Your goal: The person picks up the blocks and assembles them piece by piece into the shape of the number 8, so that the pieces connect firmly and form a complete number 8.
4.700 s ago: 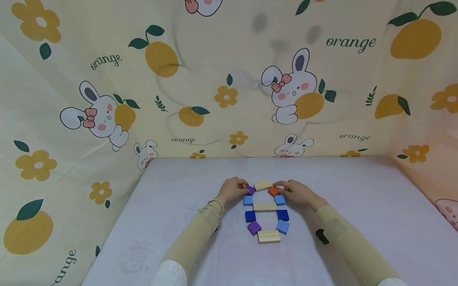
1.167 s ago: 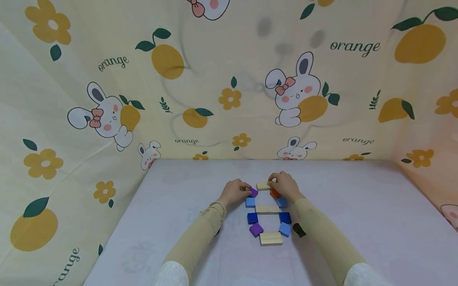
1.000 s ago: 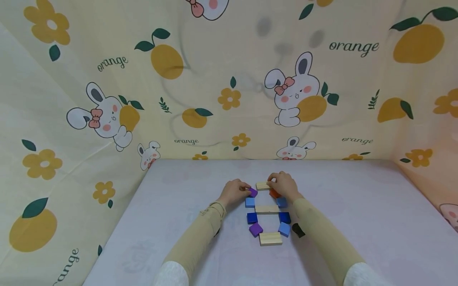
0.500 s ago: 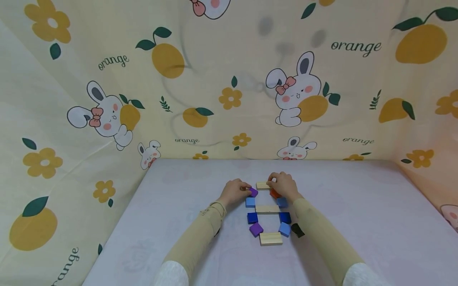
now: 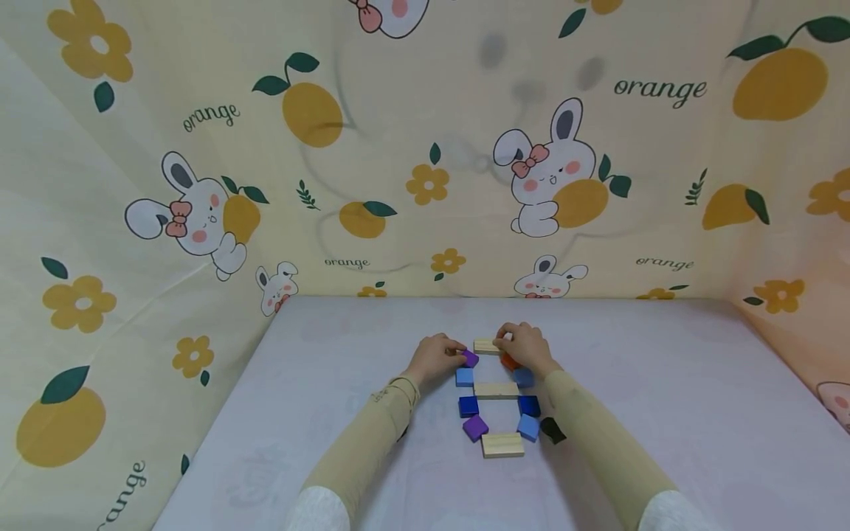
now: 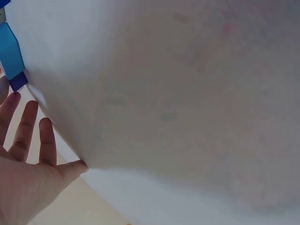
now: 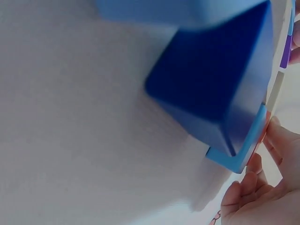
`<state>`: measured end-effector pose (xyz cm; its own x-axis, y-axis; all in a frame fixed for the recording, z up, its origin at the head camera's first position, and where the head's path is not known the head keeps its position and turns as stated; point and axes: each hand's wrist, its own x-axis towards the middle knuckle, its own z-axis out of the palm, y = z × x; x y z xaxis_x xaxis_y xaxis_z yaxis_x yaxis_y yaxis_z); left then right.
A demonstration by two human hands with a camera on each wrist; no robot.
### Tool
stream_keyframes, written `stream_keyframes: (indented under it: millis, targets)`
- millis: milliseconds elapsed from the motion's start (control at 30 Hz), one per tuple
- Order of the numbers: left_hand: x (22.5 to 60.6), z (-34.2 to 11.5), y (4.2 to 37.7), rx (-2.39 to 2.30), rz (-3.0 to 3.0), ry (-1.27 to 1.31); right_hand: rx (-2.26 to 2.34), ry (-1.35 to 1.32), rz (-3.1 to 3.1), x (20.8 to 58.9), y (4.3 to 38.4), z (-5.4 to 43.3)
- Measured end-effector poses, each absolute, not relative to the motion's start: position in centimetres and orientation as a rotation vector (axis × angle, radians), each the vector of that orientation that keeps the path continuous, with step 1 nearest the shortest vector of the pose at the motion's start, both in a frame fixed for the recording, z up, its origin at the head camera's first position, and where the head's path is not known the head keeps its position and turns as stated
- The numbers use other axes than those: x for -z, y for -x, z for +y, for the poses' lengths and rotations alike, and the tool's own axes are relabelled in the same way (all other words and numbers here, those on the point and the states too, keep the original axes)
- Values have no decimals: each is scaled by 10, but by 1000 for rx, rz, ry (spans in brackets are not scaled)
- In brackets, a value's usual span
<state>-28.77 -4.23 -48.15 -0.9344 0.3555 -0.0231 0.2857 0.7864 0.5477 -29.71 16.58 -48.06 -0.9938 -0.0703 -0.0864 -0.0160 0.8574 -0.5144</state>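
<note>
In the head view my left hand point(image 5: 436, 357) pinches a purple block point(image 5: 471, 359) at the far left of an outline of blocks. My right hand point(image 5: 527, 346) reaches to the far end of the outline, thumb and forefinger on the right end of a pale wooden plank point(image 5: 487, 346). Under that hand an orange block point(image 5: 510, 361) is partly hidden. The right wrist view shows fingertips beside the orange block point(image 7: 268, 116) and the plank point(image 7: 277, 91). The left wrist view has the purple block point(image 6: 18, 81) at my fingertips.
Nearer lie light-blue blocks point(image 5: 465, 377), dark-blue blocks point(image 5: 468, 406), a second purple block point(image 5: 475, 428), a middle plank point(image 5: 495, 391) and a front plank point(image 5: 502, 445), all on a white tabletop point(image 5: 279, 442). Patterned cloth point(image 5: 398, 162) hangs behind and at the sides.
Over the earlier frames my right hand has moved left over the orange block to the far plank's end. Lately that plank has slid slightly left. My left hand stays on the purple block.
</note>
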Motion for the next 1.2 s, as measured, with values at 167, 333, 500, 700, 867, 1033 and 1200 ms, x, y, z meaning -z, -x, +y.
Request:
stream_keyframes:
  millis: [167, 333, 500, 700, 867, 1033, 1200]
  targets:
    - [481, -42, 287, -841, 2850, -515, 854, 90, 2908, 483, 297, 168]
    - [482, -42, 288, -827, 2854, -518, 879, 110, 2893, 483, 296, 169]
    - [483, -42, 289, -818, 2853, -510, 912, 131, 2874, 486, 297, 170]
    - [482, -42, 288, -828, 2854, -517, 933, 174, 2882, 489, 299, 172]
    - [481, -42, 286, -826, 2854, -513, 959, 181, 2879, 491, 299, 173]
    - [482, -42, 287, -835, 2847, -520, 975, 182, 2868, 492, 300, 174]
    - [482, -43, 287, -881, 2815, -506, 1020, 174, 2876, 489, 299, 175]
